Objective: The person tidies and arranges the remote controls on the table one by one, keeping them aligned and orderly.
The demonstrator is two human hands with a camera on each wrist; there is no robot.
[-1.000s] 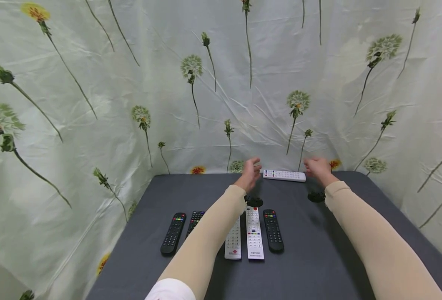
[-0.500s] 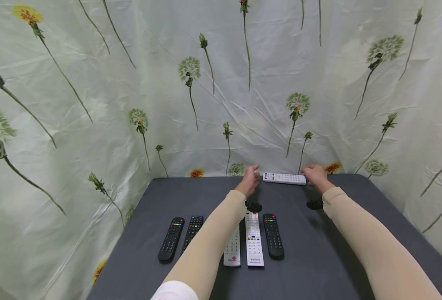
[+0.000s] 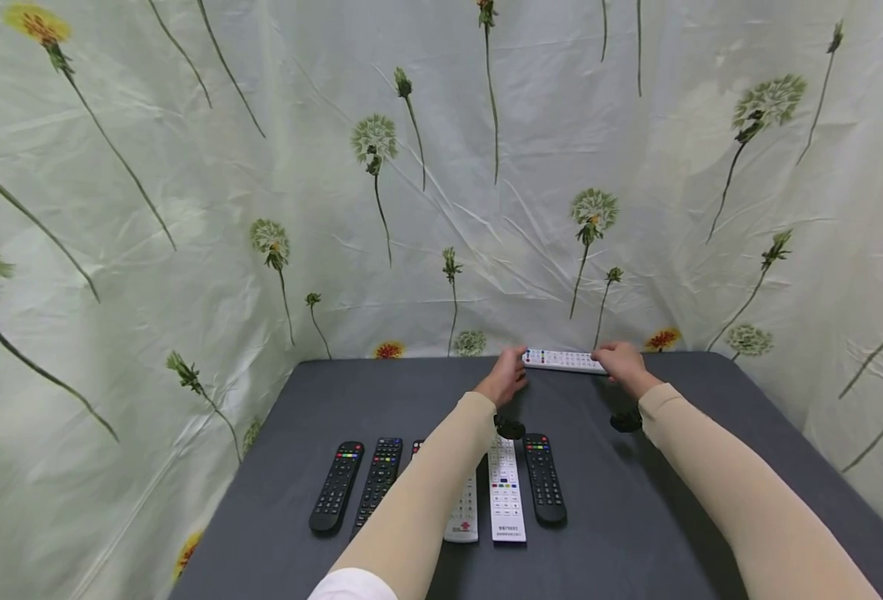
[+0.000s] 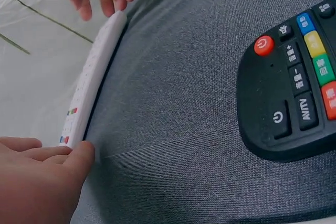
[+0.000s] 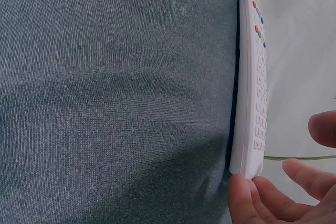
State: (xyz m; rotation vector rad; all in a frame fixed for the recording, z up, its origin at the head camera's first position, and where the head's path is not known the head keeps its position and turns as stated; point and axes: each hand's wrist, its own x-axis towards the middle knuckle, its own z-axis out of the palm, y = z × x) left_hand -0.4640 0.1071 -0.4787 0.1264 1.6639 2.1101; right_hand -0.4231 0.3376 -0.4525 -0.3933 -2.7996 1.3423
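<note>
A white remote control (image 3: 561, 360) lies crosswise at the table's far edge, its buttons facing up. My left hand (image 3: 505, 377) is at its left end, and in the left wrist view the thumb and fingers of that hand (image 4: 39, 182) pinch the end with the blue and red buttons. At the opposite end, my right hand (image 3: 621, 365) holds the remote's tip; in the right wrist view the thumb and a finger (image 5: 268, 195) meet there, other fingers standing apart. The remote's underside is hidden.
Nearer on the dark grey table (image 3: 636, 533) several remotes stand in a row: black ones (image 3: 336, 490) (image 3: 545, 483) and white ones (image 3: 506, 496) (image 3: 462, 518). My left sleeve (image 3: 419, 492) covers part of the row. A flowered cloth (image 3: 321, 167) hangs behind the table.
Both hands have come down and inward onto the ends of the white remote, the right hand reaching it before the left. The remote shows no clear movement on the table.
</note>
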